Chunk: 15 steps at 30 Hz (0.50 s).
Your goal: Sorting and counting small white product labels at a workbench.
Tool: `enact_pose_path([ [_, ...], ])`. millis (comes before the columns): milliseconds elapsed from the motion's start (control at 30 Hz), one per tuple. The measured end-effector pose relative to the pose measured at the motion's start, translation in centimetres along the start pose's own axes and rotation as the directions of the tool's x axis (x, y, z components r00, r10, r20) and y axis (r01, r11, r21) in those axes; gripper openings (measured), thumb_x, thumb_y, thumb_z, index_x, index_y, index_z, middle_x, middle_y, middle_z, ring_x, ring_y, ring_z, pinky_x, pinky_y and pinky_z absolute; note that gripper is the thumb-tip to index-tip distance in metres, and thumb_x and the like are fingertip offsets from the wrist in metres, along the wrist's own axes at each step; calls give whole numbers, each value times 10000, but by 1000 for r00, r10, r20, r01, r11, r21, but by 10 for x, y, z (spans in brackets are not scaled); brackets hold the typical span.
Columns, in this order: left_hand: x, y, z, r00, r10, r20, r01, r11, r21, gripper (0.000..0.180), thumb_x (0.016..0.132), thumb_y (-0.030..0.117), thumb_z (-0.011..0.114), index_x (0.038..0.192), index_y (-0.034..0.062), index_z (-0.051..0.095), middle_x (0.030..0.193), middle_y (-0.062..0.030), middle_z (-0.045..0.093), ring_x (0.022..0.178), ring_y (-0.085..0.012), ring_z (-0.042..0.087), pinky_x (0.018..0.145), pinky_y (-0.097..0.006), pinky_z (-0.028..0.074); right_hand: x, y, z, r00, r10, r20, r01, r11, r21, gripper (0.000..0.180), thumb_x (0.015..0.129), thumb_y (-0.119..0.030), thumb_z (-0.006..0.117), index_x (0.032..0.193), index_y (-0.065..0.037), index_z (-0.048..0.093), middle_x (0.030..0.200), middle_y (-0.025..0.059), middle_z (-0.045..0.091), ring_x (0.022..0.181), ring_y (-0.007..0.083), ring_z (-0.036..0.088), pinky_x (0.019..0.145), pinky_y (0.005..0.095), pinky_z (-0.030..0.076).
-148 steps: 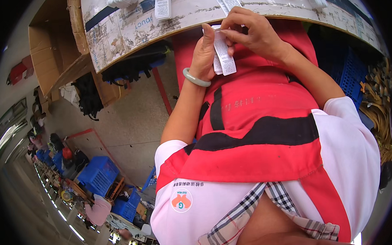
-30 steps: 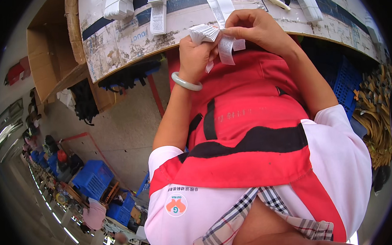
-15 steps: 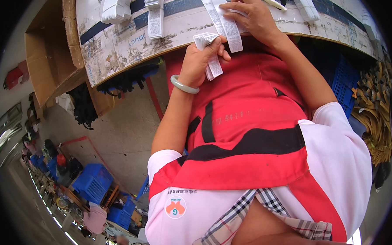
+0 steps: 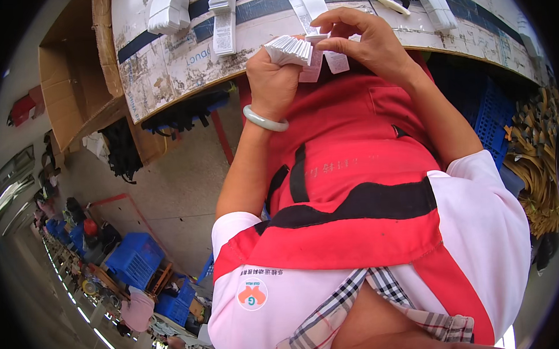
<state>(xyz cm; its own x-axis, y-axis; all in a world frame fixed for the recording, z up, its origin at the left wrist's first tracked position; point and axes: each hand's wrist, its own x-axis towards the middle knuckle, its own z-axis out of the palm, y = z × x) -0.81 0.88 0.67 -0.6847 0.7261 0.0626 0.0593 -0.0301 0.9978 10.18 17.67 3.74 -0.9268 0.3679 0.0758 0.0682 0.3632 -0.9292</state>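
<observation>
My left hand [image 4: 272, 81], with a pale bangle at its wrist, is closed round a fanned stack of folded white printed labels [image 4: 289, 50]. My right hand [image 4: 377, 44] pinches the end of one white label [image 4: 316, 38] between thumb and fingers, right beside the stack. Behind the hands, a long white label strip [image 4: 305, 4] lies on the table and partly hangs over its near edge. Some of the label ends below the hands are hidden by the fingers.
On the worn table [image 4: 157, 86] lie a thick label bundle [image 4: 169, 14], a thinner printed bundle [image 4: 224, 27], another bundle [image 4: 434, 5] and a small pale tool [image 4: 390, 5]. A cardboard box [image 4: 75, 77] stands left; a blue crate [image 4: 494, 118] is below right.
My left hand has turned so the stack's fanned edges face up. My right hand has come off the strip on the table, moved to the stack and taken a label's end.
</observation>
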Motion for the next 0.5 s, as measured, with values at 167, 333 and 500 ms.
enact_pose_path([
  [167,-5,-9,4,996,-85,-2,82,968,-236,281,800,-93,635,1075,-40,659,833,-61,674,724,-104,627,589,-209,493,-4,5,1,997,-52,61,50,998,37,168,896,-138,669,992,0,681,907,41,670,835,95,611,779,243,506],
  [333,-7,-6,-1,986,-157,50,164,951,-264,274,808,-92,626,1075,-38,658,802,-67,668,658,-97,617,538,-193,468,-4,3,1,996,-30,84,24,997,74,165,905,-137,657,981,8,677,855,49,663,817,94,610,767,245,511],
  [500,-8,-5,0,996,-83,14,84,972,-220,233,823,-72,618,1046,-30,673,763,-59,660,591,-83,587,501,-185,435,-3,4,1,992,-5,124,-1,999,50,197,905,-165,662,963,23,668,839,37,656,804,98,611,763,244,509],
])
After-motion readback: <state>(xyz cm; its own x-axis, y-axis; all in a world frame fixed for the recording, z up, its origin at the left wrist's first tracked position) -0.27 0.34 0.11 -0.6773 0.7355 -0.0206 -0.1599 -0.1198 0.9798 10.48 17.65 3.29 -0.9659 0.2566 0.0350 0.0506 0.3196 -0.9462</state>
